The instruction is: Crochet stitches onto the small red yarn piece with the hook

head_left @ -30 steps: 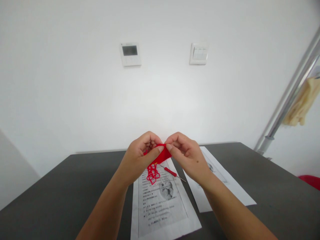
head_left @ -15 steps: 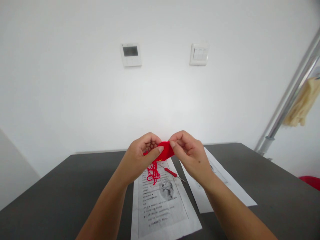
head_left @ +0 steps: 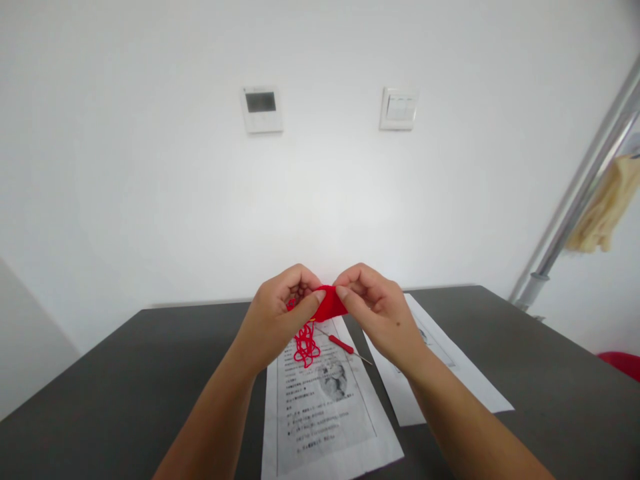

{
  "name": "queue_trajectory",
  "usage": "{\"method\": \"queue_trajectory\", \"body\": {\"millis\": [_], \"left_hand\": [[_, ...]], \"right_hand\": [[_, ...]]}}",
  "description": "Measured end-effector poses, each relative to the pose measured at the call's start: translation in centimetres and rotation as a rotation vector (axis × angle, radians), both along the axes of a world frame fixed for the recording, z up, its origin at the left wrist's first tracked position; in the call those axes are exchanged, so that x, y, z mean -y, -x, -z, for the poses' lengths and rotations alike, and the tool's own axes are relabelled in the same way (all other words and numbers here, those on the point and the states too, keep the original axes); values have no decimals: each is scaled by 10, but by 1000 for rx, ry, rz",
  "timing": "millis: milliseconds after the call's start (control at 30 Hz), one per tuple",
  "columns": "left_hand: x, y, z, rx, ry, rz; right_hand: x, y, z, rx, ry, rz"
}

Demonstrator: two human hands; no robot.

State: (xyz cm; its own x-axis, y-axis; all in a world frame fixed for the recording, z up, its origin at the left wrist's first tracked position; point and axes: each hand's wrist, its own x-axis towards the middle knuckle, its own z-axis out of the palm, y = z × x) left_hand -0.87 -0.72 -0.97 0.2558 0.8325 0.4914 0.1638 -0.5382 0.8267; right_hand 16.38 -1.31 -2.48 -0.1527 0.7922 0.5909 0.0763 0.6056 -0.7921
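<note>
Between my hands, above the far part of the table, is a small red crocheted piece [head_left: 330,306]. My left hand [head_left: 287,303] pinches its left upper edge between thumb and fingers. With thumb and fingertips, my right hand [head_left: 370,303] grips the right upper edge. Loose red yarn [head_left: 306,347] hangs in loops below my left hand, over a printed sheet [head_left: 325,427]. A bit of yellow shows at the piece's lower edge. Close below lies a crochet hook [head_left: 342,345] with a red handle and thin metal ends.
A second printed sheet [head_left: 470,380] lies to the right, partly under my right forearm. The dark table [head_left: 125,400] meets a white wall bearing a control panel [head_left: 263,110] and a switch [head_left: 399,109]. A metal pole [head_left: 575,200] stands at right, near a red object [head_left: 623,364].
My right hand has shifted slightly left, closer to my left hand, and the top edge of the red piece has drawn in. The hook and sheets have stayed put.
</note>
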Motion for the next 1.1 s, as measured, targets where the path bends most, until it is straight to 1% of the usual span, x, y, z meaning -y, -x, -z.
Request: {"method": "queue_trajectory", "body": {"millis": [100,267,400,567,800,900,1100], "left_hand": [[1,0,0,21,10,29],[1,0,-2,76,75,109],[1,0,-2,102,94,122],[0,1,0,109,92,120],[-2,1,0,141,116,196],[-1,1,0,137,110,189],[-1,1,1,96,80,128]], "right_hand": [[0,0,1,-19,39,-23],[-1,0,-1,-74,84,-90],[-1,1,-3,-99,94,-109],[-1,1,-2,-112,105,-130],[0,1,-4,-139,126,-137],[0,1,-5,-133,136,-149],[-1,2,-2,-88,118,-118]]}}
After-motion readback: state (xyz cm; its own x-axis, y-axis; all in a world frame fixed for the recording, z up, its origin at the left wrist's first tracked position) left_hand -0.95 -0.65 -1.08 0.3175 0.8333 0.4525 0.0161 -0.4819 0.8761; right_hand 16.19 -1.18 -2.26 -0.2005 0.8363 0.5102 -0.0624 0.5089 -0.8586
